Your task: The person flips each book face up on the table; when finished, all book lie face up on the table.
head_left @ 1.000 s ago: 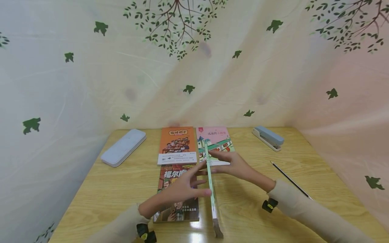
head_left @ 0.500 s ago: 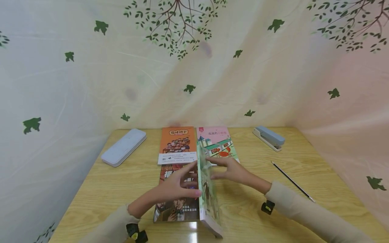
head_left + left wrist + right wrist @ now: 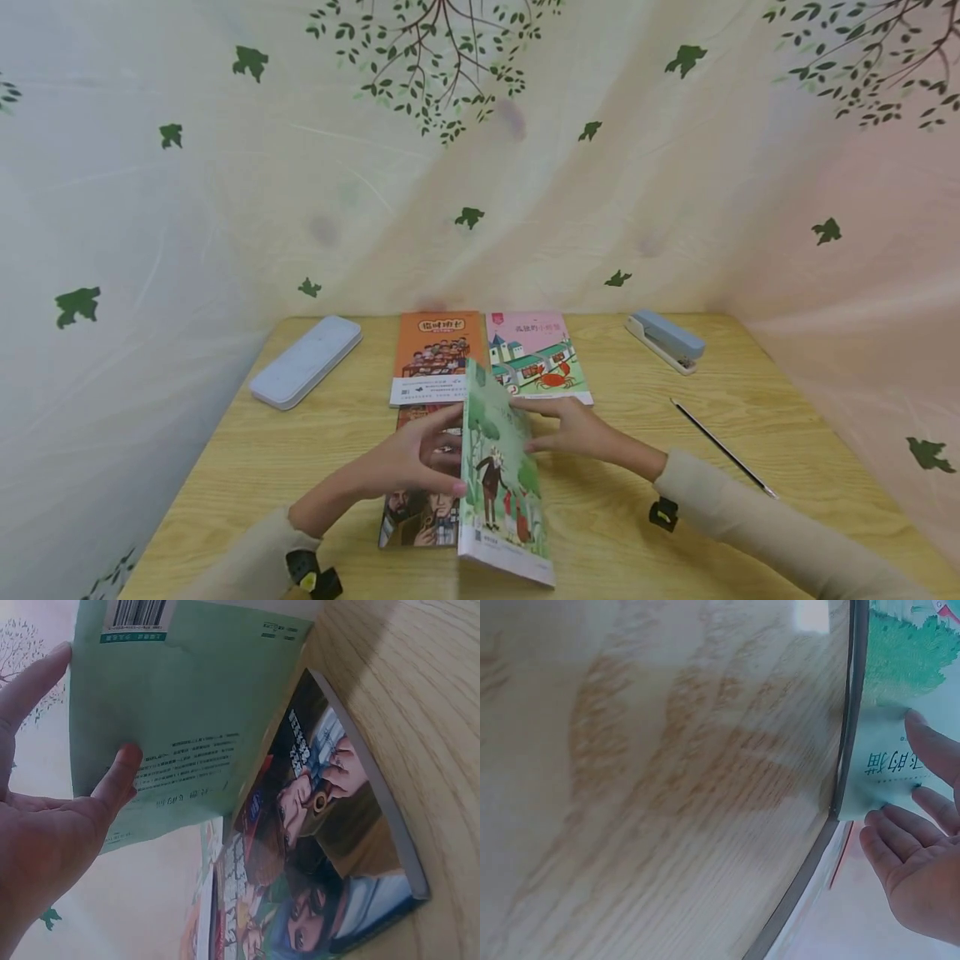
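A green picture book (image 3: 506, 467) stands tilted on a long edge, its illustrated front cover turned up and its spine on the left. My left hand (image 3: 405, 458) touches the raised spine side with extended fingers. In the left wrist view, one of its fingertips meets the book's edge while another rests on the barcoded back cover. My right hand (image 3: 581, 429) has its fingers spread, fingertips at the front cover near the far end. Partly hidden behind the green book and left hand lies a dark comic-style book (image 3: 420, 525), flat on the table.
An orange book (image 3: 442, 354) and a pink book (image 3: 532, 342) lie side by side at the back of the wooden table (image 3: 315, 475). A pale pencil case (image 3: 306, 362) is at left; a blue stapler (image 3: 667, 337) and a black pen-like stick (image 3: 723, 450) are at right.
The green book has swung from nearly upright to leaning left, so its front cover now shows. Its spine and my left hand have shifted left over the dark book; my right hand followed slightly.
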`<state>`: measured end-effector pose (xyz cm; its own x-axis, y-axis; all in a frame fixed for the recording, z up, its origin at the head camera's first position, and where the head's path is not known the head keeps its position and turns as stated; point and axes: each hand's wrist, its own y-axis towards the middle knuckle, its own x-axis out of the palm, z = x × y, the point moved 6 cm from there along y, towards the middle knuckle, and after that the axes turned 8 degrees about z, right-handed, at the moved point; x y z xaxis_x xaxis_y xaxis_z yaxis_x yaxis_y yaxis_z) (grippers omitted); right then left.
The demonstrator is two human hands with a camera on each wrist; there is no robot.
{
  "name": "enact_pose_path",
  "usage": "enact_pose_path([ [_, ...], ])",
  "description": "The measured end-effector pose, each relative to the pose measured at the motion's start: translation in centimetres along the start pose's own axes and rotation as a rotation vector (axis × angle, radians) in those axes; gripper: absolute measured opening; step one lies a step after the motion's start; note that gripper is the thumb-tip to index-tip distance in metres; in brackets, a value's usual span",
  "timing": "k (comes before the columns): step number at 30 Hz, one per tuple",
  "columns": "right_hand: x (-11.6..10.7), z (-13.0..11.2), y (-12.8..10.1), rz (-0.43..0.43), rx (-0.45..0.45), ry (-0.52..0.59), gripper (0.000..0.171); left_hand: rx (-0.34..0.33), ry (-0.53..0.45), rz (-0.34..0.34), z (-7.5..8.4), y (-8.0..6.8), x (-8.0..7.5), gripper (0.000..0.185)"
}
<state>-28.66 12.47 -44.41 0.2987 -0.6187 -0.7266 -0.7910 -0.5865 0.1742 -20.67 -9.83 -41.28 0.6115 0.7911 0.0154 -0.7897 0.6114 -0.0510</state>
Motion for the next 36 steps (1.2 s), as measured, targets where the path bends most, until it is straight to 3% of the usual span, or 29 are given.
enact_pose_path([
  [8,0.1,0.9,-0.3,-0.026,0.034,-0.04,0.065,-0.059,-0.003,0.016,-1.0,-0.6,-0.6,0.104],
  [19,-0.3,1.5,-0.8,-0.041,0.014,-0.087,0.063,-0.108,-0.032,0.04,-2.2,-1.1,-0.8,0.11],
  [28,-0.8,2.1,-1.3,-0.082,0.048,-0.109,0.06,-0.105,0.051,0.096,-3.7,-1.1,-0.4,0.111],
  [36,-1.3,2.5,-1.7,-0.093,0.027,-0.134,0.059,-0.146,0.138,0.16,-4.8,-0.6,-0.3,0.113],
])
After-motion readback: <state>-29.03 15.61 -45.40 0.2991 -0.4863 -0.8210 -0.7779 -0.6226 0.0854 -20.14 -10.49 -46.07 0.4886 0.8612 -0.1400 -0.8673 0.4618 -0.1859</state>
